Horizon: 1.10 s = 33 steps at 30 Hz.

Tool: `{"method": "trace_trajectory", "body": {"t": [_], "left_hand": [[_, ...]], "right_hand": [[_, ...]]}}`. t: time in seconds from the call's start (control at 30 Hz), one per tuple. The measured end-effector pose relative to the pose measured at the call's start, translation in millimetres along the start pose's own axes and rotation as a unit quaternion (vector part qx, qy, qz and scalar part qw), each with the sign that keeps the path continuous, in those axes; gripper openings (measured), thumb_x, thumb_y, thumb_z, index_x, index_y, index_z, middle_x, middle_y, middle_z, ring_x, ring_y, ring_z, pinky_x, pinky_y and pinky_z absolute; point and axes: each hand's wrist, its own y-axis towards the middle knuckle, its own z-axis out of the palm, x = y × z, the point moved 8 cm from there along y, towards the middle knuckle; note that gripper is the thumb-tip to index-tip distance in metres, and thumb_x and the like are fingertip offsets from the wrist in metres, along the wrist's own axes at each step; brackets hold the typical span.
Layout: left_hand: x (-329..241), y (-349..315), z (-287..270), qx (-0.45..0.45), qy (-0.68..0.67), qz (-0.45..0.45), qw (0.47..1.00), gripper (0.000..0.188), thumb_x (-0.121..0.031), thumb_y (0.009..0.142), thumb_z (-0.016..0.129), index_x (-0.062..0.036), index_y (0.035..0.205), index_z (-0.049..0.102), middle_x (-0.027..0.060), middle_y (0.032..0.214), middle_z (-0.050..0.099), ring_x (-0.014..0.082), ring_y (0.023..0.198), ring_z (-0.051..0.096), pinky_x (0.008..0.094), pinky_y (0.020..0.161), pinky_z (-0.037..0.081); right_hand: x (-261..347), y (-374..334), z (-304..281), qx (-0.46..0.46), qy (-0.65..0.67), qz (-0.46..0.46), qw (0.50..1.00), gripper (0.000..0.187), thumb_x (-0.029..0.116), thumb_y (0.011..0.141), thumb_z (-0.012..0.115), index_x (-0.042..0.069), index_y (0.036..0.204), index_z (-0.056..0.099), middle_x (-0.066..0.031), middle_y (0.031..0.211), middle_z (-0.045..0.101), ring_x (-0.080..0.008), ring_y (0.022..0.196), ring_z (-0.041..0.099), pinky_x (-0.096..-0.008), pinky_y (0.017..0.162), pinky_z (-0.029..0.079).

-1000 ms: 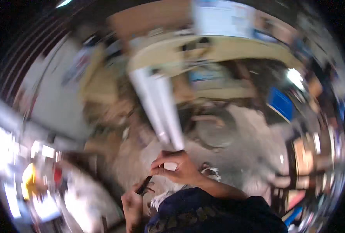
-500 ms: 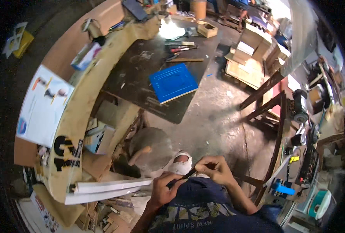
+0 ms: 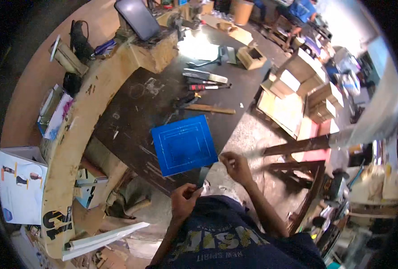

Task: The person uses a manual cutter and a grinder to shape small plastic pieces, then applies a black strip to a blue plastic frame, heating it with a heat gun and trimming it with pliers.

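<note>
My left hand (image 3: 184,200) is closed on one end of a thin, flat dark strip (image 3: 203,176), which points up and away from my body. A blue square panel (image 3: 184,144) with pale rectangular lines on its face lies on the dark table (image 3: 127,105), just beyond the strip. My right hand (image 3: 237,168) is beside the panel's near right corner, with its thumb and fingers pinched together. Anything small between those fingertips is too blurred to make out.
A wooden stick (image 3: 210,109), a red-and-black handled tool (image 3: 208,87) and a small wooden box (image 3: 251,58) are farther back on the table. Cardboard boxes (image 3: 304,67) stand at right. A person in blue (image 3: 301,11) sits far back. White strips (image 3: 105,240) jut out at lower left.
My hands have come apart: the right moved forward to the panel's corner, while the left keeps the dark strip, now pointing forward. The view has shifted, bringing the table closer.
</note>
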Motion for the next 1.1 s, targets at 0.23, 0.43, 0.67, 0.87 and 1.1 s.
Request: {"method": "trace_trajectory", "body": {"t": [0.23,0.43,0.67,0.87,1.1], "left_hand": [[8.5,14.9,-44.1,-0.228,-0.023,-0.068,0.971,0.022,-0.016,0.088,0.076,0.0022,0.098,0.07,0.0105,0.077,0.071,0.0149,0.072,0.069,0.0313,0.066,0.056],[27.0,-2.8,-12.7,-0.328,-0.047,-0.147,0.932,0.019,-0.016,0.089,0.075,0.0019,0.09,0.069,0.0099,0.077,0.071,0.0152,0.068,0.068,0.032,0.061,0.055],[54.5,41.0,115.2,-0.38,-0.254,-0.193,0.869,0.022,-0.018,0.088,0.077,0.0012,0.099,0.073,0.006,0.081,0.07,0.0133,0.074,0.066,0.0307,0.066,0.053],[3.1,69.1,159.0,-0.484,-0.274,-0.217,0.803,0.028,-0.022,0.09,0.075,0.0034,0.1,0.072,0.0071,0.085,0.07,0.013,0.074,0.062,0.0316,0.068,0.05],[13.1,67.2,191.1,-0.556,-0.324,-0.195,0.74,0.026,-0.022,0.091,0.074,0.0034,0.099,0.072,0.0036,0.08,0.068,0.0104,0.07,0.058,0.029,0.066,0.047]], "right_hand": [[-81.6,187.4,-6.1,0.023,-0.289,-0.169,0.942,0.055,0.025,0.083,0.07,0.01,0.133,0.053,-0.0176,0.13,0.053,-0.0374,0.122,0.046,-0.0508,0.104,0.037],[-97.4,280.0,-2.3,0.223,-0.325,-0.209,0.895,0.05,0.038,0.084,0.07,0.011,0.125,0.06,-0.0127,0.12,0.058,-0.0341,0.12,0.048,-0.0523,0.104,0.034],[-86.1,298.2,29.0,0.313,-0.239,-0.455,0.799,0.044,0.015,0.083,0.071,0.008,0.125,0.061,-0.0107,0.119,0.059,-0.0309,0.118,0.053,-0.0462,0.098,0.045],[-104.4,290.0,45.3,0.428,-0.153,-0.462,0.762,0.036,0.012,0.083,0.07,0.01,0.118,0.062,-0.0124,0.119,0.054,-0.0334,0.115,0.054,-0.0453,0.09,0.048],[-62.5,283.8,53.6,0.63,-0.246,-0.368,0.639,0.021,0.007,0.087,0.066,0.005,0.107,0.061,-0.0146,0.101,0.058,-0.0329,0.101,0.058,-0.0447,0.081,0.048]]}}
